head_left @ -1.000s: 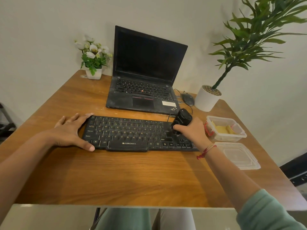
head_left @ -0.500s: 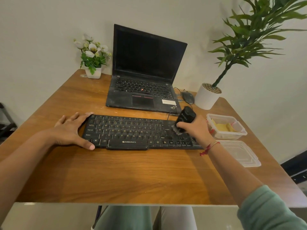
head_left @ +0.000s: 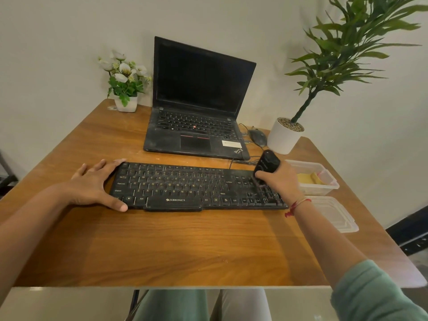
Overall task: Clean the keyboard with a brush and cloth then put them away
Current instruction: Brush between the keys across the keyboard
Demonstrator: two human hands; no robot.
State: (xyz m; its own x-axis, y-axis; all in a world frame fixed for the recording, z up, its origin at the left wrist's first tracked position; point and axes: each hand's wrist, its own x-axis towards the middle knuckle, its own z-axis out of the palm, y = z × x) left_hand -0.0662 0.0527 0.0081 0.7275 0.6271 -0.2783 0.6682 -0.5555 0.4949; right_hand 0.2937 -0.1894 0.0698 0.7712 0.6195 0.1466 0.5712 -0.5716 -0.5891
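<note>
Right hand (head_left: 280, 184): your fingers are curled tight round the black brush (head_left: 266, 164), handle tilted toward the far side, bristles down on the keys at the right end of the keyboard (head_left: 185, 186). Left hand (head_left: 92, 186): flat, fingers straight, pressing the keyboard's left edge, thumb at the near corner.

Risks, as judged from here:
- You brace only the left end. A hard stroke at the right end could swing the keyboard round that hand and tug its cable (head_left: 240, 160), which runs off the far edge.
- Bristles dragged sideways with too much weight could catch a keycap and lift it.
- The open box (head_left: 328, 188) sits just right of your brushing hand, with the yellow cloth (head_left: 308, 178) inside. Sweeping rightward would likely flick dust onto the cloth before you use it.
- The lid (head_left: 333, 214) lies close to your right wrist, near the table (head_left: 162, 246) edge. A wide pull back could knock it off.
</note>
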